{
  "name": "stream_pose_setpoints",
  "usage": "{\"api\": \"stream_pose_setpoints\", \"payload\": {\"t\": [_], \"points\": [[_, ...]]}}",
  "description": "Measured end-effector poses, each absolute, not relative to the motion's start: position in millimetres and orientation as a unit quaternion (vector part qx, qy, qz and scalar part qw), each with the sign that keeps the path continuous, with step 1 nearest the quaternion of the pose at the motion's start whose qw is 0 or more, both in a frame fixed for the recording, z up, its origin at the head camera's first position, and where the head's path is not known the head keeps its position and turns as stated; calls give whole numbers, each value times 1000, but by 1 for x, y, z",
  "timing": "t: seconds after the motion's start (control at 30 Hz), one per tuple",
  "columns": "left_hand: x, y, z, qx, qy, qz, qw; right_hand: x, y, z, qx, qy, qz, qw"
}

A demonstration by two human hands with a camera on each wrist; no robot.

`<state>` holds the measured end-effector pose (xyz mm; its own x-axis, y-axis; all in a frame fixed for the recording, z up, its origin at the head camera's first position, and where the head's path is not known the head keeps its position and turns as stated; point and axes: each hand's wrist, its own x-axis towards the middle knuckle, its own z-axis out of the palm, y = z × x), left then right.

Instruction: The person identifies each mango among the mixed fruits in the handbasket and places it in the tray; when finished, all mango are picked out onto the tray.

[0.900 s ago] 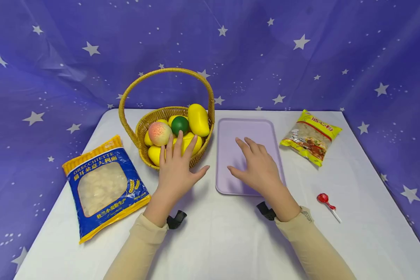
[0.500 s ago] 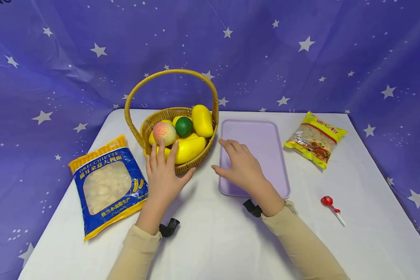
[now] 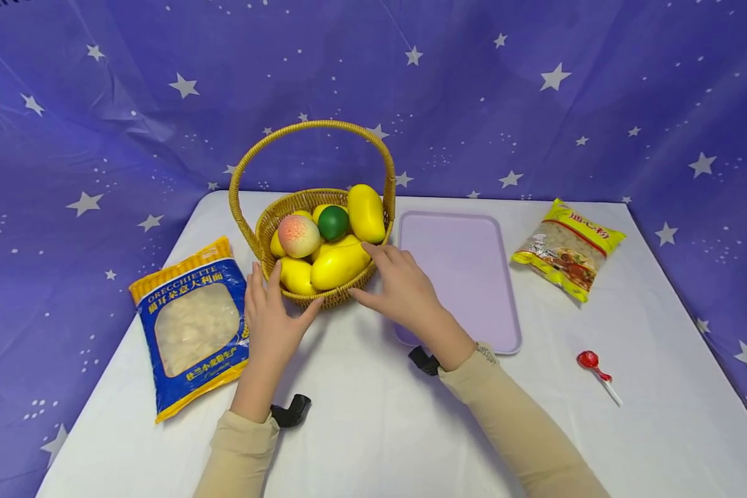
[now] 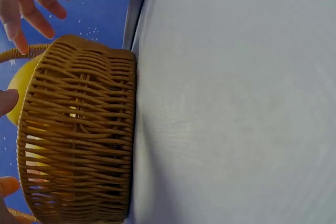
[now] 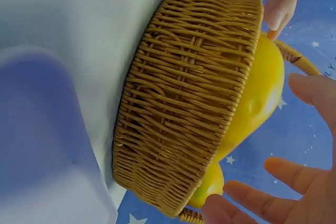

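Note:
A wicker basket point(image 3: 333, 299) with a tall arched handle stands at the back left of the table. Inside it lie several yellow mangoes point(image 3: 341, 264), a peach point(image 3: 299, 236) and a green round fruit point(image 3: 333, 223). My left hand point(image 3: 272, 325), fingers spread, is at the basket's front left, overlapping the edge of the blue pasta bag point(image 3: 196, 330) in the head view. On the front right side, my right hand point(image 3: 403, 287) has its fingertips right at the rim. In the right wrist view the right fingers point(image 5: 291, 174) are extended and apart beside the basket.
A light purple tray point(image 3: 457, 270) lies right of the basket, partly behind the right hand. Farther right is a yellow macaroni bag point(image 3: 566, 250). A red lollipop point(image 3: 590, 360) lies near the right side. A purple starry cloth point(image 3: 460, 90) hangs behind the table.
Both hands have moved left. The right hand has come from over the tray to the basket's rim, and the left has drawn back from over the fruit to the basket's left side.

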<state>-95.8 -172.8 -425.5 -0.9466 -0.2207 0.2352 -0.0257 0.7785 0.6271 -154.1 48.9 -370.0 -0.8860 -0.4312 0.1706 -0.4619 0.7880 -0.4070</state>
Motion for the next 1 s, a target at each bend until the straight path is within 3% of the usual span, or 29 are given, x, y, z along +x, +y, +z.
{"api": "stream_pose_setpoints", "payload": {"t": [0.3,1.0], "points": [[-100,-176,-432,91,-900,-419,84,-165,36,-377,212,-953,214,16],[-101,-175,-440,94,-885,-447,86,-175,10,-378,202,-966,157,40]]}}
